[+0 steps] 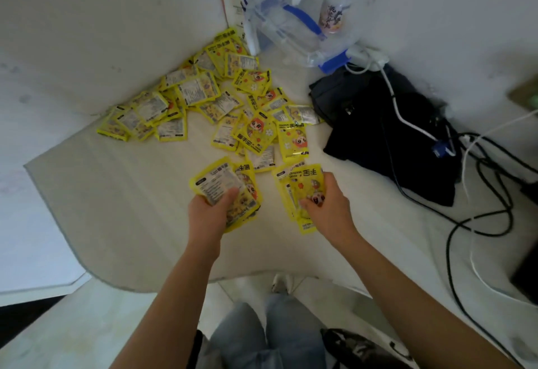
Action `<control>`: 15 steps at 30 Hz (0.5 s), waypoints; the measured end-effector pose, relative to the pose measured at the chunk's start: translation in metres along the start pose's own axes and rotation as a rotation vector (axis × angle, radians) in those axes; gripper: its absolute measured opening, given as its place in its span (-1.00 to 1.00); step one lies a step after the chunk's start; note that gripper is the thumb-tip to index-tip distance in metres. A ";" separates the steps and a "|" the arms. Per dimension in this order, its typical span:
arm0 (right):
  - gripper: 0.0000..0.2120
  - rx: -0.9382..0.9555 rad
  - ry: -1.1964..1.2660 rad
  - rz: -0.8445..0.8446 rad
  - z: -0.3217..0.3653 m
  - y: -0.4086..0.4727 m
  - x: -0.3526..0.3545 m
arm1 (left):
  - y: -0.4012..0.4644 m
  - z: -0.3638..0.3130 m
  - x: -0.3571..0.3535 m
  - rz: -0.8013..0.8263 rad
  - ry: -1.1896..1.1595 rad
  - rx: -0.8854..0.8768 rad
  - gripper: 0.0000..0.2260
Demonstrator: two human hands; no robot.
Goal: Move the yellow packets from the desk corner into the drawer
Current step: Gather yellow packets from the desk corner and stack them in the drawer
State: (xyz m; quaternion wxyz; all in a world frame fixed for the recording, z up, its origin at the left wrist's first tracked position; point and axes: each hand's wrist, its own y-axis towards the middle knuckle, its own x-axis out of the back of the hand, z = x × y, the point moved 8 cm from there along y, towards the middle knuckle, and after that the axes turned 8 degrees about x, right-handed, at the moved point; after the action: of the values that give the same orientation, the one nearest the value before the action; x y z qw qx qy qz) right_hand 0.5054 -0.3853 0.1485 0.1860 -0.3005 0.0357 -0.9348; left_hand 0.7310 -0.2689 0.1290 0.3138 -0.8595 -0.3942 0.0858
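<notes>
Left hand (210, 208) grips a fanned stack of yellow packets (225, 191) above the desk (122, 208); right hand (327, 207) grips a second stack (297, 191); beyond, loose packets (203, 98) lie scattered into the desk corner beside a black bag (387, 130)

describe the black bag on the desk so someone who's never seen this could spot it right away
Start at the white desk and look right of the scattered yellow packets. There the black bag lies slumped by the wall, in front of a clear plastic bag with blue trim. It is the only large dark thing there, and a white cable runs across it.
</notes>
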 end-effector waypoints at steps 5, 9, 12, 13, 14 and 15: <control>-0.58 -0.113 0.027 -0.091 -0.024 -0.075 0.005 | -0.034 0.038 0.005 0.101 0.109 0.003 -0.79; -0.57 -0.207 0.028 -0.202 -0.046 -0.145 0.006 | -0.069 0.071 0.012 0.183 0.236 -0.019 -0.81; -0.62 -0.265 0.026 -0.257 -0.061 -0.202 0.006 | -0.101 0.094 0.019 0.232 0.316 -0.050 -0.86; -0.63 -0.287 0.031 -0.275 -0.067 -0.221 0.008 | -0.112 0.101 0.020 0.250 0.331 -0.056 -0.88; -0.63 -0.313 0.039 -0.298 -0.073 -0.240 0.010 | -0.124 0.108 0.021 0.274 0.350 -0.064 -0.90; -0.64 -0.339 0.047 -0.322 -0.079 -0.259 0.012 | -0.136 0.116 0.020 0.303 0.369 -0.074 -0.91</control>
State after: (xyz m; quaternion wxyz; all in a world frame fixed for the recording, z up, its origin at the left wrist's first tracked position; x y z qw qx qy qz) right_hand 0.3664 -0.1533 0.1363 -0.0197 -0.3074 0.1483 -0.9398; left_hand 0.6141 -0.1324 0.1224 0.3325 -0.9209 -0.1995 -0.0409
